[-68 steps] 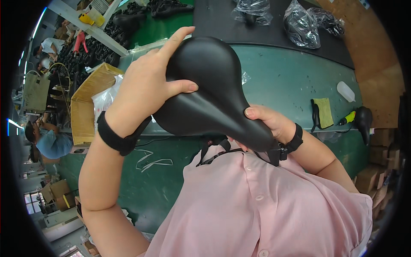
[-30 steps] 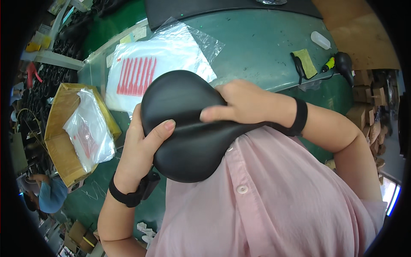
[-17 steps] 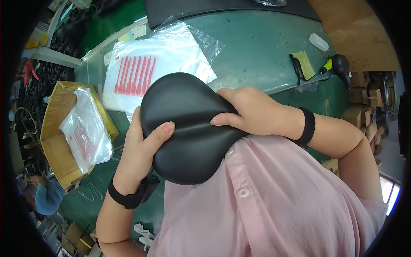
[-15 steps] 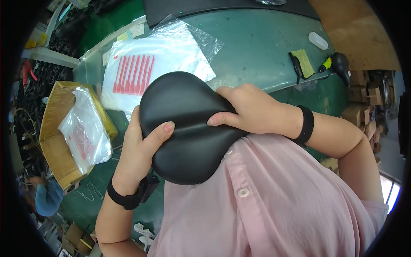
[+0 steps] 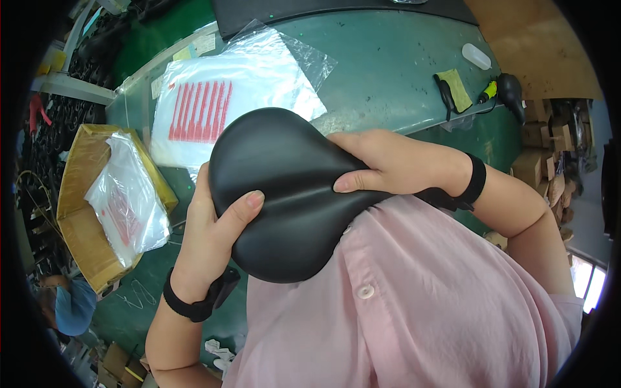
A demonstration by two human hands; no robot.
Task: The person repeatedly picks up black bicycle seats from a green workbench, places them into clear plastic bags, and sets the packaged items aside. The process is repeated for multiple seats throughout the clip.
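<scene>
Two hands clamp one black bicycle saddle point(image 5: 284, 194) against the chest over the green table point(image 5: 394, 71), wide end up-left, long axis toward the lower right; left hand point(image 5: 210, 239) grips its left edge, thumb on top, right hand point(image 5: 388, 161) curls fingers over the right side; surface smooth, matte, centre crease.

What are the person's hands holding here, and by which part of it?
A black bicycle saddle, pressed against the chest: left hand grips its wide rear's left edge, right hand its right side.
</scene>
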